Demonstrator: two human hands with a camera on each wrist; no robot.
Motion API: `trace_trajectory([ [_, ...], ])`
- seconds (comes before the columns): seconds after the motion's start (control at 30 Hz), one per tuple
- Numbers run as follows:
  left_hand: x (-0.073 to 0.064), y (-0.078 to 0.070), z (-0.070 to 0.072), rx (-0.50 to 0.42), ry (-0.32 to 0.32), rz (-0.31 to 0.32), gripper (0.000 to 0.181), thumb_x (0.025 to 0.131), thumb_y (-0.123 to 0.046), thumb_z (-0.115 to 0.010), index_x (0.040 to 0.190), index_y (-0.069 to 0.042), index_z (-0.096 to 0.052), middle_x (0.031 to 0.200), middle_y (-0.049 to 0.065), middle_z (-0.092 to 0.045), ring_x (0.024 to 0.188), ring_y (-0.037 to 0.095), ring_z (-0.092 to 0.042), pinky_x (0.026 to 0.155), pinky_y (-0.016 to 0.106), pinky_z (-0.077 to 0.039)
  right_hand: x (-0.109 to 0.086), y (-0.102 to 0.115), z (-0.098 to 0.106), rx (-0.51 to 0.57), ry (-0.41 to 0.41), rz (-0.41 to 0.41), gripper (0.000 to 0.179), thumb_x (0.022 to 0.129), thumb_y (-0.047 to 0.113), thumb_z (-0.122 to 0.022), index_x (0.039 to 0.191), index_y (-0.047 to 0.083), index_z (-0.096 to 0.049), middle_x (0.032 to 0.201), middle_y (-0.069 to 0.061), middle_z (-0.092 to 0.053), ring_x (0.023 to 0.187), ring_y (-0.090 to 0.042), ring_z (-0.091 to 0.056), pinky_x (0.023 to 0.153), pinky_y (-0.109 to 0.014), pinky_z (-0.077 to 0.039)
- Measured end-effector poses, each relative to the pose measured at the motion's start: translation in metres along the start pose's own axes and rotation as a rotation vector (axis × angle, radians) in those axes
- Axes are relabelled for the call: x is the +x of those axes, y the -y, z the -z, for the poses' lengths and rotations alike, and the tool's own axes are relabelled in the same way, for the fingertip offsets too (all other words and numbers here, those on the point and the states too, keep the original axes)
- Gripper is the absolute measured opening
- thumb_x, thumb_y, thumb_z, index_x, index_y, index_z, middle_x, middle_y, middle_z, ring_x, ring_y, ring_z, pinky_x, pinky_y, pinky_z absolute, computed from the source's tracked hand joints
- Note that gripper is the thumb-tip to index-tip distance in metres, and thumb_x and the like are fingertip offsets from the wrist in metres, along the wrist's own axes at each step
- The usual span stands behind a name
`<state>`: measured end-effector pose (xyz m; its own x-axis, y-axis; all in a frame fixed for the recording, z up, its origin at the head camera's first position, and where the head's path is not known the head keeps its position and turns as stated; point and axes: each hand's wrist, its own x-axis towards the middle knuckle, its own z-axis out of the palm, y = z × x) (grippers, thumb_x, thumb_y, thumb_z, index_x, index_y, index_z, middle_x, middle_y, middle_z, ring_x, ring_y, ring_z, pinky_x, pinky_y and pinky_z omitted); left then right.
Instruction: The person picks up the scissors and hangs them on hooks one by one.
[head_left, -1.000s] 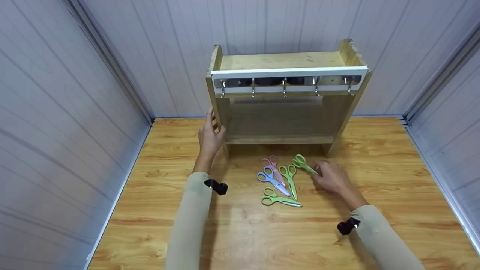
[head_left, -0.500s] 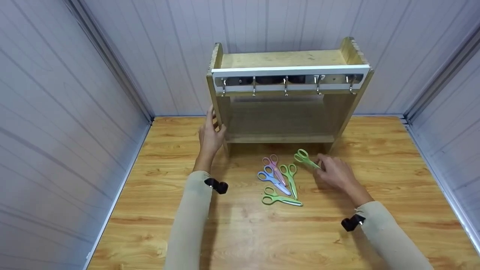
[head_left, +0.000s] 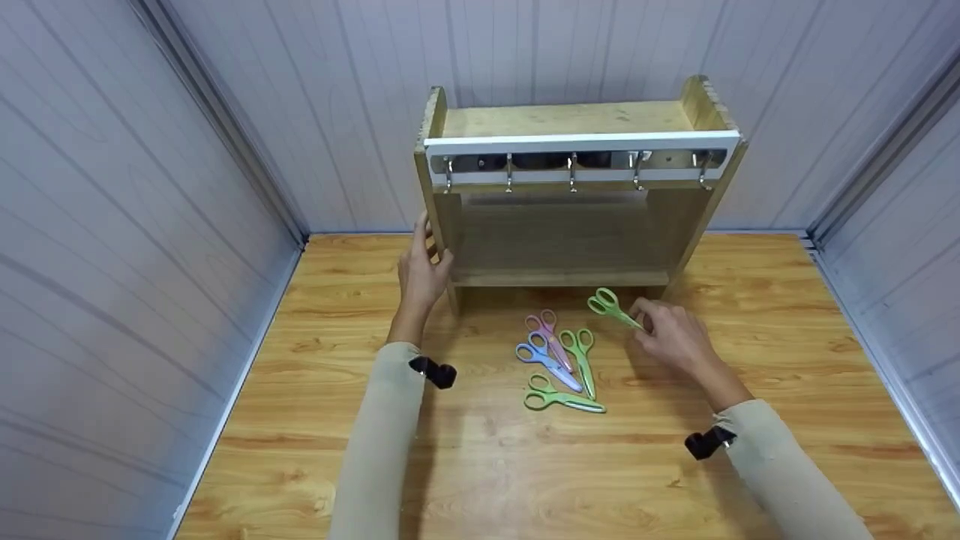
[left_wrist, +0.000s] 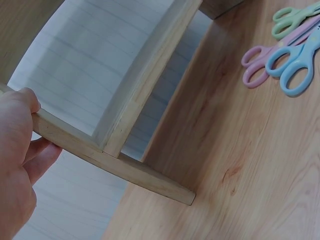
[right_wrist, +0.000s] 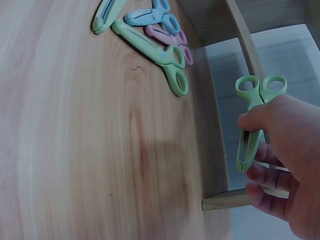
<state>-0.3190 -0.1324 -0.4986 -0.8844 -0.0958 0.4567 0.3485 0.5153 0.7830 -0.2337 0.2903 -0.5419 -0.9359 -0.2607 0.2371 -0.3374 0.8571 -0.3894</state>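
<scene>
Against the left hand [head_left: 424,277] stands a wooden rack [head_left: 561,280], its side edge gripped; the right hand [head_left: 673,336] pinches raised green scissors [right_wrist: 255,101]. Four more pairs [head_left: 581,358] lie between both hands, with bench [head_left: 810,375] stretching outside each to the side walls [head_left: 112,247].

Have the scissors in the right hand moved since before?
Yes, upward in the head view: the held green scissors now appear nearer the rack's lower shelf.

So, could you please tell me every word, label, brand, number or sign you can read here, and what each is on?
There is no readable text.
Blue scissors: a tiny dark mark at the left wrist picture's edge, too small to read.
Held green scissors, wooden shelf, hook rail: nothing legible.
</scene>
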Motion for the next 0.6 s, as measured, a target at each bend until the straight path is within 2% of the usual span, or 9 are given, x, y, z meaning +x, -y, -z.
trace_trajectory([
  [0.17, 0.002, -0.001, 0.0, -0.013, 0.006, 0.012, 0.071, 0.102, 0.006, -0.067, 0.169, -0.007, -0.045, 0.154, 0.032, -0.066, 0.146, 0.049, -0.067, 0.116, 0.057, -0.063, 0.001, 0.003, 0.005, 0.016, -0.02, 0.001, 0.022, 0.09, 0.005, -0.081, 0.111, 0.009, -0.077, 0.083, -0.007, -0.072, 0.07, -0.021, -0.063, 0.057, -0.034, -0.044],
  [0.6, 0.001, -0.001, 0.0, -0.017, 0.007, 0.007, 0.072, 0.102, 0.006, -0.067, 0.169, -0.008, -0.044, 0.152, 0.033, -0.066, 0.146, 0.049, -0.067, 0.117, 0.06, -0.063, 0.002, 0.006, 0.014, 0.058, -0.052, 0.003, 0.019, 0.094, 0.008, -0.082, 0.112, 0.008, -0.078, 0.084, -0.008, -0.072, 0.072, -0.021, -0.062, 0.06, -0.031, -0.042],
])
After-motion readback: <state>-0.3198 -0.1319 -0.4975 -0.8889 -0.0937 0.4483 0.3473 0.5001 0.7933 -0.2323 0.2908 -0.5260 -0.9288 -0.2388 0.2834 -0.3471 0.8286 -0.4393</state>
